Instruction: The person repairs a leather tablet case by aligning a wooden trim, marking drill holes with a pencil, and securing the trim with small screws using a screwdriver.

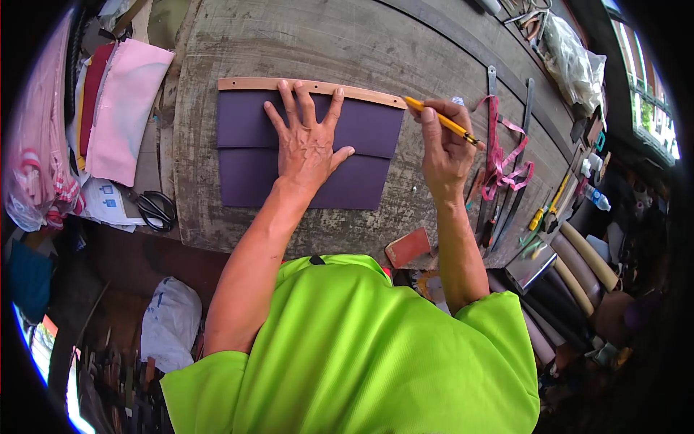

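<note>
A dark purple panel (246, 173) with a crosswise fold or seam lies flat on the worn table. Along its far edge runs a light tan strip (253, 84) with small dark holes. My left hand (307, 145) is spread on the panel, its middle fingertips reaching the strip. In my right hand (448, 148) is a yellow pen or pencil (450, 124), its tip by the strip's right end.
Pink measuring tape (495, 163) and metal rulers (530, 108) lie to the right. Black scissors (156, 210) and folded pink material (130, 108) are at left. A reddish block (408, 248) sits near the front edge. Rolled material (578, 267) stands at lower right.
</note>
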A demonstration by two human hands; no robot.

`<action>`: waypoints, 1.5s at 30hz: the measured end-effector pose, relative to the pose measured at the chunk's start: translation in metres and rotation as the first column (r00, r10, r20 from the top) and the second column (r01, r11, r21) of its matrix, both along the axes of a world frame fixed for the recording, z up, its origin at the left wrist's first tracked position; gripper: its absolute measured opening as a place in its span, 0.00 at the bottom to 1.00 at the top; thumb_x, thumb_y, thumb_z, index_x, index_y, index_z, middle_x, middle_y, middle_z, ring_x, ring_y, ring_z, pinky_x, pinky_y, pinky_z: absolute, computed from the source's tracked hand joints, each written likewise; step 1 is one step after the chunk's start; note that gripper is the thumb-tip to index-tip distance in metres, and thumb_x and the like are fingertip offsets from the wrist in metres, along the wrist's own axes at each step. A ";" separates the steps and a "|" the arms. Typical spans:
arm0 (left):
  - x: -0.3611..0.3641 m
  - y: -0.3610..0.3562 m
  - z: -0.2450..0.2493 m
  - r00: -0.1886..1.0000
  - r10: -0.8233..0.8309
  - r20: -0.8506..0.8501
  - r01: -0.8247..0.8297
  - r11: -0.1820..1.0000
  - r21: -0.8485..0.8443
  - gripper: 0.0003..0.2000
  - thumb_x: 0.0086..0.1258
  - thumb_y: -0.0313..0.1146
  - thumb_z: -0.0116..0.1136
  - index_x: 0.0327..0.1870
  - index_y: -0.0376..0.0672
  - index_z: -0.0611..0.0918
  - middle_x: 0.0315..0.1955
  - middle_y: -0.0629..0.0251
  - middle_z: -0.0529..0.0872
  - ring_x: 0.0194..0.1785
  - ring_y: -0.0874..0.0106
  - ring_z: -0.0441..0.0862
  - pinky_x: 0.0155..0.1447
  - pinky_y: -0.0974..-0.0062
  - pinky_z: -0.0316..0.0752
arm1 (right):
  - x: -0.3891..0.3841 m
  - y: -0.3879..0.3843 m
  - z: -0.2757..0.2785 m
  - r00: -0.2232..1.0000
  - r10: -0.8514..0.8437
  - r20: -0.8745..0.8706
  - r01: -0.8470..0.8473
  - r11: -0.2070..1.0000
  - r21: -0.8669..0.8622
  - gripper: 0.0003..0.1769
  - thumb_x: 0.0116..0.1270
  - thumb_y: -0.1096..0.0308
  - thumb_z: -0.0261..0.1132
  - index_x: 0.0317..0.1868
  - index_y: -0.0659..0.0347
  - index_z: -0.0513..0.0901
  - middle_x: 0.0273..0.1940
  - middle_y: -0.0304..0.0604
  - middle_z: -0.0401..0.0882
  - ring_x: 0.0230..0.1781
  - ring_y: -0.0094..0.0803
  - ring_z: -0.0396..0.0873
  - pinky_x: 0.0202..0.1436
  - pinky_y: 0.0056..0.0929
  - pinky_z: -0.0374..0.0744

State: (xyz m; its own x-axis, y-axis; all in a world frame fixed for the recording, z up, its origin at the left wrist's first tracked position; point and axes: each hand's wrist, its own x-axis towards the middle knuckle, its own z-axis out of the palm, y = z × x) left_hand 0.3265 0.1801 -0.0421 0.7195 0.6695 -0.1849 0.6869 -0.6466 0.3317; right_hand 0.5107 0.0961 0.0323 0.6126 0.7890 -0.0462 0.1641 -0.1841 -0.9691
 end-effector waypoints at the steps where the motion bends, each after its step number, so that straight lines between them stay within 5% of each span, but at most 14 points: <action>1: 0.000 0.000 0.001 1.000 0.007 0.010 -0.007 1.000 0.001 0.56 0.56 0.61 0.76 0.84 0.59 0.56 0.76 0.31 0.45 0.81 0.26 0.36 0.70 0.15 0.51 | -0.012 0.009 -0.004 0.999 0.032 -0.009 -0.033 0.999 -0.014 0.08 0.78 0.72 0.64 0.51 0.69 0.81 0.45 0.44 0.86 0.44 0.24 0.84 0.49 0.24 0.82; 4: -0.002 0.000 -0.002 0.999 0.015 0.040 -0.016 1.000 0.006 0.55 0.54 0.61 0.77 0.83 0.58 0.60 0.76 0.32 0.46 0.81 0.26 0.36 0.70 0.16 0.51 | -0.036 0.039 -0.015 0.971 0.232 0.056 -0.216 0.953 -0.211 0.08 0.74 0.72 0.67 0.49 0.68 0.83 0.42 0.47 0.87 0.40 0.30 0.87 0.44 0.29 0.83; 10: -0.001 0.002 0.000 0.998 0.060 0.023 -0.059 0.997 -0.041 0.52 0.53 0.59 0.77 0.80 0.54 0.63 0.77 0.37 0.46 0.83 0.31 0.35 0.74 0.19 0.46 | -0.051 0.072 -0.042 0.926 0.301 0.229 -0.260 0.946 -0.191 0.07 0.70 0.74 0.69 0.46 0.67 0.83 0.41 0.53 0.87 0.38 0.47 0.88 0.42 0.37 0.84; 33: 0.001 0.005 0.003 0.992 0.015 -0.126 -0.017 1.000 -0.016 0.56 0.57 0.67 0.70 0.82 0.47 0.57 0.76 0.39 0.53 0.82 0.31 0.41 0.76 0.20 0.46 | -0.055 0.088 -0.050 0.800 0.437 0.412 -0.343 0.895 -0.284 0.09 0.69 0.72 0.70 0.47 0.63 0.81 0.39 0.53 0.84 0.36 0.53 0.84 0.39 0.44 0.82; 37: 0.001 0.006 0.004 0.990 0.012 -0.140 -0.016 0.999 -0.031 0.59 0.58 0.67 0.69 0.81 0.35 0.56 0.77 0.38 0.49 0.83 0.34 0.38 0.75 0.22 0.46 | -0.063 0.087 -0.057 0.741 0.430 0.516 -0.321 0.901 -0.290 0.08 0.68 0.72 0.70 0.44 0.63 0.81 0.37 0.52 0.84 0.34 0.53 0.84 0.38 0.45 0.81; 45: -0.001 0.006 0.005 0.995 0.016 -0.102 -0.019 0.999 -0.036 0.57 0.57 0.66 0.71 0.81 0.37 0.58 0.76 0.38 0.51 0.83 0.32 0.38 0.75 0.21 0.47 | -0.064 0.086 -0.056 0.805 0.347 0.481 -0.246 0.933 -0.262 0.05 0.70 0.72 0.70 0.42 0.63 0.82 0.34 0.52 0.85 0.30 0.51 0.84 0.33 0.43 0.81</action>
State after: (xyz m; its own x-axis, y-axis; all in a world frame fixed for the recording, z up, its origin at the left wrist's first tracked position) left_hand 0.3256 0.1864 -0.0369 0.6840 0.6730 -0.2813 0.7293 -0.6228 0.2833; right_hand 0.4468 0.1824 -0.0241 0.3241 0.9447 0.0498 0.7006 -0.2043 -0.6837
